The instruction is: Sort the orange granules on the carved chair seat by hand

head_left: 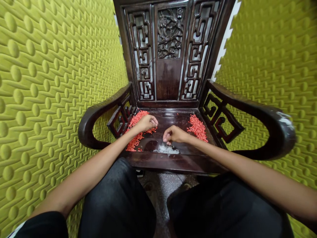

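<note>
My left hand (148, 122) is over the inner edge of the left pile of small red pieces (135, 140), its fingers curled together. Whatever those fingers pinch is too small to make out. My right hand (172, 134) hovers just above a small heap of clear, whitish bits (166, 149) near the front of the seat. Its thumb and fingertips are pressed together, and I cannot tell what is between them. Behind the right wrist lies a second pile of red pieces (197, 128). All of this rests on the dark wooden seat (170, 115).
The carved chair back (168, 79) rises behind the seat. A curved armrest stands on each side, the left armrest (90, 125) and the right armrest (274, 132). Yellow-green padded walls (49, 82) close in on both sides. My knees (116, 195) are at the seat's front edge.
</note>
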Available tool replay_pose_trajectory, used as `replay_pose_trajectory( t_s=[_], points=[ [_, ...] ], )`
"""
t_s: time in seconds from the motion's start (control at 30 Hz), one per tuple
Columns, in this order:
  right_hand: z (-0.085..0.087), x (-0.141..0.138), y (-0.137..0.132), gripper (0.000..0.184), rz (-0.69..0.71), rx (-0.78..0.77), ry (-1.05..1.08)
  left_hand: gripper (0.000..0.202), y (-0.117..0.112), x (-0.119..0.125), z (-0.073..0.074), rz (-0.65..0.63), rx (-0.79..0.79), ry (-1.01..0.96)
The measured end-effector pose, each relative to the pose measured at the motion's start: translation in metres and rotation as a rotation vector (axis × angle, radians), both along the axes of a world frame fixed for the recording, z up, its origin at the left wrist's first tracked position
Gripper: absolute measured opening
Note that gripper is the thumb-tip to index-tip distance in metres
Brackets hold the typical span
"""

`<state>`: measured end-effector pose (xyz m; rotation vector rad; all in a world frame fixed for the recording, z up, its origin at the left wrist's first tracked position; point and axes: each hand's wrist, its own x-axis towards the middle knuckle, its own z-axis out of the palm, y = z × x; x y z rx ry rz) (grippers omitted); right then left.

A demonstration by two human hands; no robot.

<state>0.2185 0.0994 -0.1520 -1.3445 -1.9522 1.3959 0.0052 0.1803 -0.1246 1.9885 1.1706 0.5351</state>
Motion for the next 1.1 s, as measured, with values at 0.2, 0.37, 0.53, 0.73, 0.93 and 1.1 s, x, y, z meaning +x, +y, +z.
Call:
replay_pose_trajectory(
  t_s=[0.2, 0.37, 0.53, 0.73, 0.93, 1.1],
  points=[
    [0.013, -0.002, -0.003, 0.030, -0.049, 0.033, 0.001, 0.010, -0.009, 0.002, 0.017, -0.002, 0.023, -0.063],
    [0.014, -0.005, -0.010, 0.022, -0.050, 0.086, -0.052, 0.006, -0.022, 0.004, 0.032, -0.005, 0.055, -0.118],
    [0.020, -0.009, -0.011, 0.014, -0.043, 0.040, -0.010, 0.006, -0.042, 0.004, 0.052, -0.014, 0.066, -0.188],
    [0.056, 0.001, -0.013, 0.010, -0.085, 0.006, 0.166, 0.025, -0.069, 0.006, 0.083, -0.011, 0.004, -0.554],
    [0.106, 0.020, -0.035, 0.036, -0.191, 0.096, 0.472, 0.032, -0.099, 0.017, 0.105, -0.061, 0.054, -0.763],
    [0.138, 0.014, -0.057, 0.034, -0.215, 0.298, 0.575, 0.029, -0.115, 0.023, 0.112, -0.099, 0.113, -0.798]
  ],
)
